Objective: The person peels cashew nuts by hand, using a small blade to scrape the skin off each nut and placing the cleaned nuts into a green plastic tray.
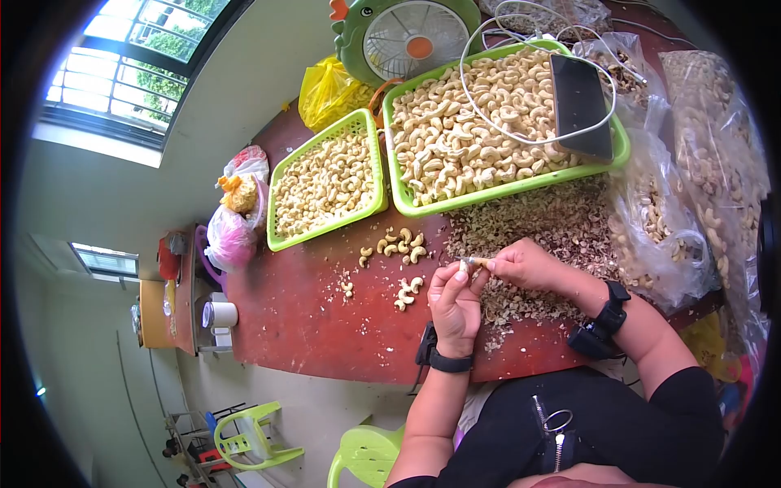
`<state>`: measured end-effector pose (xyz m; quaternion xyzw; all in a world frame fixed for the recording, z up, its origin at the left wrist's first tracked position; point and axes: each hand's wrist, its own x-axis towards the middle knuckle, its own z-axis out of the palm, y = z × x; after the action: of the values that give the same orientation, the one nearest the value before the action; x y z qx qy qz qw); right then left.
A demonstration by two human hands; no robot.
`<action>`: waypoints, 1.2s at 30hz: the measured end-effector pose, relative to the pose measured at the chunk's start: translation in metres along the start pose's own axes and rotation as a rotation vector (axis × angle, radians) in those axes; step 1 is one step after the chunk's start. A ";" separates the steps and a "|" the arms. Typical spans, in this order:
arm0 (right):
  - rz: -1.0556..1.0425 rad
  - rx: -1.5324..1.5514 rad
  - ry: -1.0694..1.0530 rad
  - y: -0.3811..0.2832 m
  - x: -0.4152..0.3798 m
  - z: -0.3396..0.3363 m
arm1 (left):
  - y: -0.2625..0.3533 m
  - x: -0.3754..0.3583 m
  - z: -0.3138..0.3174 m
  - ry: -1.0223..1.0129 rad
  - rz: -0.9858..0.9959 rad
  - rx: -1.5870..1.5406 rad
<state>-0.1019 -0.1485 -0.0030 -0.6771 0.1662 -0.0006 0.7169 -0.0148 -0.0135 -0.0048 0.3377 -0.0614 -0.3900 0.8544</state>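
My left hand (457,305) is raised over the red table's front part, its thumb and fingers pinching a small pale cashew (464,266). Close beside it, my right hand (521,264) grips a short tool with a light brown handle (482,262), its tip at the cashew. Behind and below the hands spreads a heap of peeled skins (529,228). To the left, small groups of cashews (404,244) lie on the table. Two green baskets hold cashews: a smaller one (381,175) and a larger one (496,198).
A dark phone (582,106) and a white cable (464,73) rest on the large basket. Behind stands a green fan (419,41) beside a yellow bag (325,93). Clear bags of cashews (708,146) line the right. A white mug (220,315) and green chairs (370,451) are beyond the table.
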 end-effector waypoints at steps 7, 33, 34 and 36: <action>-0.003 -0.040 -0.016 -0.002 -0.001 0.000 | -0.001 0.002 0.000 0.065 -0.011 -0.039; -0.050 -0.109 -0.008 0.007 0.004 0.000 | 0.001 0.002 0.008 0.150 0.006 -0.026; -0.040 -0.095 -0.007 0.007 0.003 0.000 | 0.000 0.002 0.007 0.151 0.005 -0.027; -0.048 -0.098 -0.005 0.006 0.003 0.001 | -0.001 0.002 0.003 0.117 0.005 -0.006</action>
<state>-0.1001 -0.1475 -0.0097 -0.7150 0.1480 -0.0080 0.6832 -0.0146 -0.0167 -0.0037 0.3572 -0.0112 -0.3676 0.8586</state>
